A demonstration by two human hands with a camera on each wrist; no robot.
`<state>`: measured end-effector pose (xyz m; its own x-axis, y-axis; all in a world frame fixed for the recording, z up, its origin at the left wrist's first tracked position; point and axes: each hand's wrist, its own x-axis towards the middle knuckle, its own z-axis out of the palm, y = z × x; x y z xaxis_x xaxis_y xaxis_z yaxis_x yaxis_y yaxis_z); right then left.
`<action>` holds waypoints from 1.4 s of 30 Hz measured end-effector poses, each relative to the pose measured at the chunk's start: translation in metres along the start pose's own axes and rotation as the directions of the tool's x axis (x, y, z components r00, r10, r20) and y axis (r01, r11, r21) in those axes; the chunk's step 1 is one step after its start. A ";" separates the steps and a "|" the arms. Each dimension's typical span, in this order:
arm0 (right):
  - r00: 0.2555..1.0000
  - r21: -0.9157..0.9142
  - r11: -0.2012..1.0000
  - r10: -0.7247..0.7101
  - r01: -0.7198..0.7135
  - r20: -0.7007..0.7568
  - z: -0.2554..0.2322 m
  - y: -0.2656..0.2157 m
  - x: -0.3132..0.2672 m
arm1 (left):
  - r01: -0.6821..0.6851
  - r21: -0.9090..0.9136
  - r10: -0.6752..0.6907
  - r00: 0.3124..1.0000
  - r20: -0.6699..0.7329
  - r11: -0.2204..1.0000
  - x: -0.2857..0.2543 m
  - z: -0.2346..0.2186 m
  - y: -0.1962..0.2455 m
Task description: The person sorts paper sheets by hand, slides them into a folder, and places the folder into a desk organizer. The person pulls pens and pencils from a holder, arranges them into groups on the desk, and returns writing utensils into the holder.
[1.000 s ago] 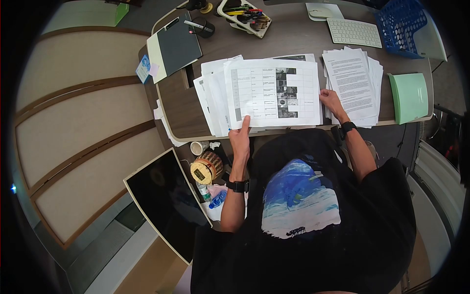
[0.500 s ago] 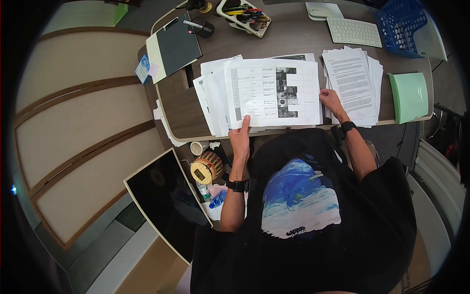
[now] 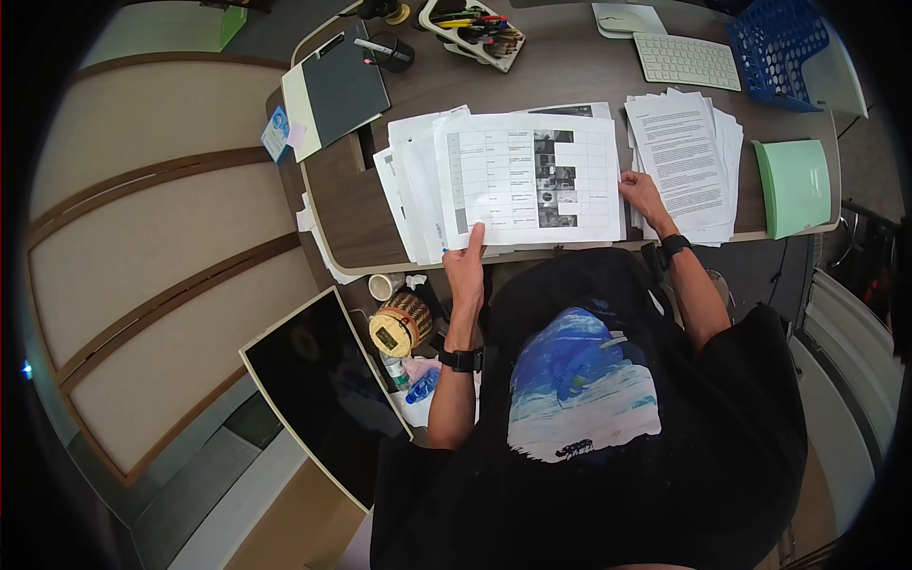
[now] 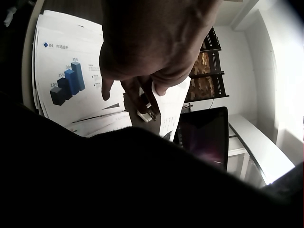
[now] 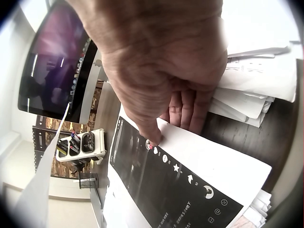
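Observation:
My left hand [image 3: 465,274] holds a printed table sheet [image 3: 579,157] by its near left edge, thumb on top and fingers beneath. That sheet lies over a fanned stack of papers [image 3: 408,185] on the desk. In the left wrist view, a page with a blue bar chart [image 4: 66,107] shows beside the hand. At the sheet's right side, my right hand [image 3: 644,199] pinches the edge of a page with a dark printed screenshot [image 5: 147,180], thumb on its face. The right wrist view shows the table sheet [image 5: 35,194] raised, nearly edge-on.
A second paper pile [image 3: 679,157] lies right of my right hand, with a green folder [image 3: 796,190] beyond it. Farther back are a keyboard [image 3: 687,62], a blue basket [image 3: 774,52] and a pen organizer [image 3: 475,33]. A dark clipboard [image 3: 347,90] lies at left.

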<state>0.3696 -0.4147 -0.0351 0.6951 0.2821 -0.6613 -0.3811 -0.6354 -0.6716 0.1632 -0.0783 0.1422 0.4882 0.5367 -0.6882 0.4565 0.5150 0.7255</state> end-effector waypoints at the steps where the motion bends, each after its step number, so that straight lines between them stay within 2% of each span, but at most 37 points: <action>1: 1.000 0.000 1.000 0.000 0.000 0.000 0.000 0.000 0.000 | -0.002 -0.006 0.002 1.000 0.003 1.000 0.000 0.000 0.000; 4: 1.000 0.016 1.000 -0.012 0.012 0.002 0.001 0.002 0.000 | -0.034 -0.053 0.032 0.999 -0.024 0.998 -0.002 0.004 0.001; 10: 1.000 0.020 0.999 -0.030 0.030 -0.007 0.001 -0.001 0.000 | -0.028 -0.031 0.027 1.000 -0.010 0.999 0.002 -0.001 -0.005; 12: 1.000 -0.031 1.000 0.002 -0.002 0.005 -0.002 -0.011 -0.005 | -0.039 -0.041 0.039 0.999 -0.017 0.998 0.002 -0.001 -0.005; 15: 0.999 0.008 1.000 0.029 -0.029 0.018 -0.007 -0.022 -0.015 | -0.057 -0.057 0.055 0.998 -0.042 0.997 0.006 -0.006 -0.009; 21: 1.000 0.186 0.983 0.007 -0.007 0.003 -0.003 -0.034 -0.026 | -0.034 -0.062 0.026 0.991 -0.129 0.998 0.035 -0.056 -0.038; 24: 1.000 0.186 0.982 0.024 -0.025 0.006 -0.005 -0.037 -0.029 | 0.027 -0.023 -0.031 0.978 -0.204 0.999 0.041 -0.071 -0.051; 28: 0.997 0.170 0.983 0.055 -0.062 0.045 -0.007 -0.041 -0.030 | 0.012 -0.029 -0.018 0.974 -0.225 1.000 0.052 -0.093 -0.077; 31: 0.997 0.180 0.981 0.066 -0.071 0.037 -0.006 -0.047 -0.031 | 0.051 -0.040 -0.060 0.962 -0.267 0.998 0.056 -0.103 -0.085; 33: 0.996 0.195 0.979 0.048 -0.063 0.079 -0.005 -0.041 -0.028 | 0.133 -0.139 -0.166 0.951 -0.261 0.981 0.059 -0.112 -0.087; 36: 0.990 0.134 0.989 0.053 -0.071 0.127 -0.005 -0.040 -0.032 | 0.104 -0.249 -0.176 0.942 -0.286 0.963 0.059 -0.114 -0.090; 39: 0.987 0.091 0.987 0.120 -0.130 0.110 -0.006 -0.046 -0.039 | 0.112 -0.376 -0.231 0.929 -0.288 0.920 0.057 -0.114 -0.095; 42: 0.993 0.112 0.989 0.094 -0.101 0.070 -0.003 -0.046 -0.041 | 0.123 -0.496 -0.277 0.928 -0.248 0.859 0.057 -0.101 -0.099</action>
<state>0.3604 -0.3993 0.0245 0.6118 0.2712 -0.7431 -0.5155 -0.5759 -0.6345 0.0705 -0.0316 0.0307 0.1426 0.5216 -0.8412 0.0833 0.8405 0.5353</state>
